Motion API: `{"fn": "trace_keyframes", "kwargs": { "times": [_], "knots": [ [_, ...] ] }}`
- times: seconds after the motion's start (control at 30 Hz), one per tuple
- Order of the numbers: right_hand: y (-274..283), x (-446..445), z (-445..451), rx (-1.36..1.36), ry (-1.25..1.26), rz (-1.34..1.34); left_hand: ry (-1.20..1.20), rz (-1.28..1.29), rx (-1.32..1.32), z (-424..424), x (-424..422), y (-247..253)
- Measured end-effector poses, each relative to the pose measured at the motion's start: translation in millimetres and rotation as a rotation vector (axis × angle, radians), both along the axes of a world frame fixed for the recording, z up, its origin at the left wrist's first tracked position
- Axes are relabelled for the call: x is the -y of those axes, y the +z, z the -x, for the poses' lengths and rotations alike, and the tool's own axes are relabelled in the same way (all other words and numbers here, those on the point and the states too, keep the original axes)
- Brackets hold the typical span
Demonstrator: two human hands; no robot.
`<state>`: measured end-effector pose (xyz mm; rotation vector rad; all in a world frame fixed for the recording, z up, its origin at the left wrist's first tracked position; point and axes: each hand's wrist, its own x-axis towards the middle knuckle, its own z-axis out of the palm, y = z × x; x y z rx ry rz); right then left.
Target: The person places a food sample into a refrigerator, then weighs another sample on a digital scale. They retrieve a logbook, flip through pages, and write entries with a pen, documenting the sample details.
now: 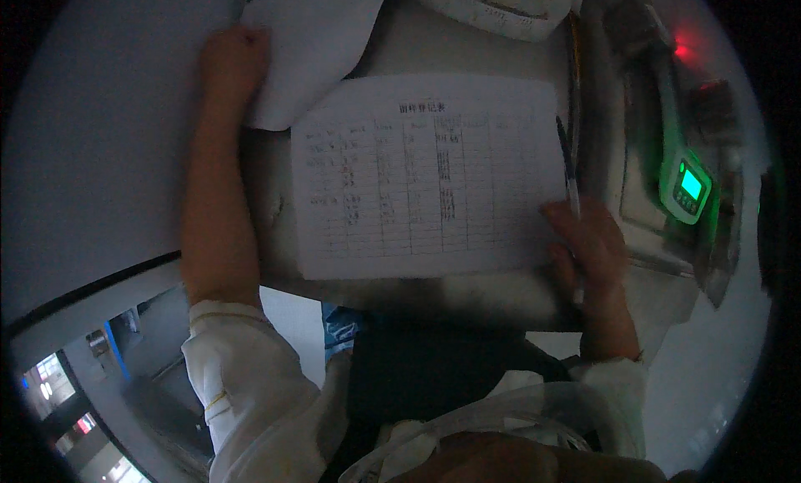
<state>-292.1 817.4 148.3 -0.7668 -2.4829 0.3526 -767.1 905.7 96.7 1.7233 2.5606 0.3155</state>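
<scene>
My left hand (234,61) is curled at the left edge of a blank-sided white paper sheet (313,45), which is turned up and curves at its right side. Below that sheet, a printed form with a table grid (500,233) lies flat, bearing a heading and several rows of dark entries. At the form's lower right corner, my right hand (594,242) holds a slim pen (566,148). One end of the pen points away from me along the form's right edge; the other passes across my palm. My left fingertips are too dark to make out.
Right of the form stands a device with a lit green display (691,184), near a red light (683,48). A white round-edged object (519,23) sits at the far side of the worktop (425,51). A pale wall or panel (106,139) borders the left.
</scene>
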Motion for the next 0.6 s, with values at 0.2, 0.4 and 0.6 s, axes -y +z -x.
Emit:
{"fn": "trace_keyframes", "kwargs": {
  "times": [0.2,0.4,0.6],
  "knots": [
    [1,3,-3,-0.07,-0.068,0.12,0.045,-0.232,0.175,8,-10,-21],
    [-4,11,-3,-0.083,-0.149,0.136,0.024,-0.225,-0.153,54,0,-30],
    [-4,8,-2,-0.047,-0.17,0.01,0.319,-0.412,1.306,-16,48,80]
  ]
}}
